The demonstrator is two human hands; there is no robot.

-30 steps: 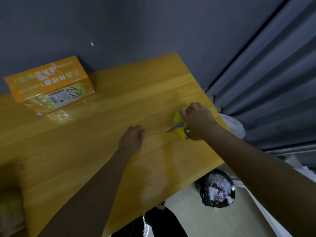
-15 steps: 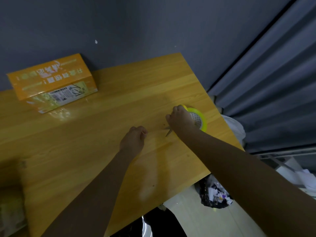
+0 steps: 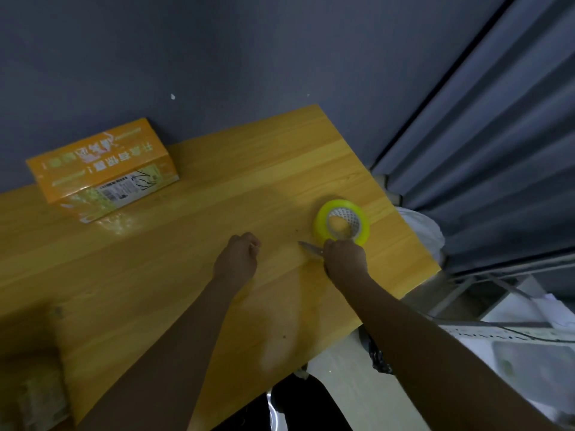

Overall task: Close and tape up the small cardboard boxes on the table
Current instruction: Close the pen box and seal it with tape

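Note:
An orange printed cardboard box [image 3: 102, 169] lies closed at the back left of the wooden table [image 3: 186, 244], against the wall. A yellow tape roll [image 3: 341, 222] lies flat near the table's right edge. My right hand [image 3: 343, 258] grips scissors [image 3: 311, 248] just in front of the roll; only the blade tips stick out to the left. My left hand [image 3: 238, 258] rests on the table as a loose fist, holding nothing, left of the scissors.
A second box [image 3: 40, 396], dim and blurred, sits at the near left corner. Grey wall behind the table, grey curtain [image 3: 482, 150] to the right. White items and a dark bag lie on the floor beyond the table's right edge.
My right hand has drawn back toward me off the tape roll, with the scissors in it, so the whole roll now shows. My left hand has stayed in place.

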